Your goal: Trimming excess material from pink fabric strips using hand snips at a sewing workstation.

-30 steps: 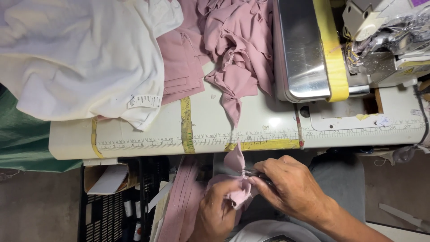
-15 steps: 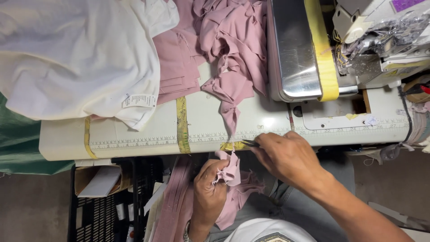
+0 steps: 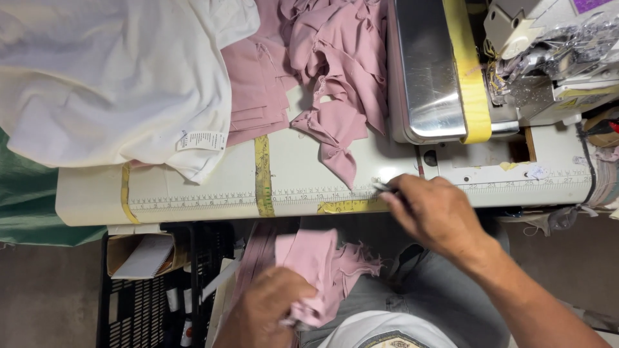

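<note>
Seen from above, a cream-coloured sewing table point(image 3: 193, 193) with a printed ruler strip along its front edge and yellow tape marks fills the upper half of the view, over a grey concrete floor. A heap of soft, crumpled dusty-pink fabric pieces point(image 3: 335, 71) lies at the table's middle, one folded tip reaching down toward the ruler. To its left sprawls a large white knit garment point(image 3: 109, 77) with a small sewn-in label, draped over a green cloth point(image 3: 26, 206) at the table's end. To the right stands a sewing machine point(image 3: 554, 58) with a polished steel bed plate point(image 3: 425, 71) crossed by a broad yellow band. Below the table edge, a black wire crate point(image 3: 142, 296) holds a notebook and papers.

Right hand point(image 3: 438, 216) rests at the table's front edge, fingers closed around a small slim metal tool point(image 3: 382, 187), only the tip of which shows, just below the pink heap. Left hand point(image 3: 267, 312), low over the lap in grey trousers, is clenched on a limp pink fabric scrap point(image 3: 322, 267) with a frayed edge, well apart from the pile above.
</note>
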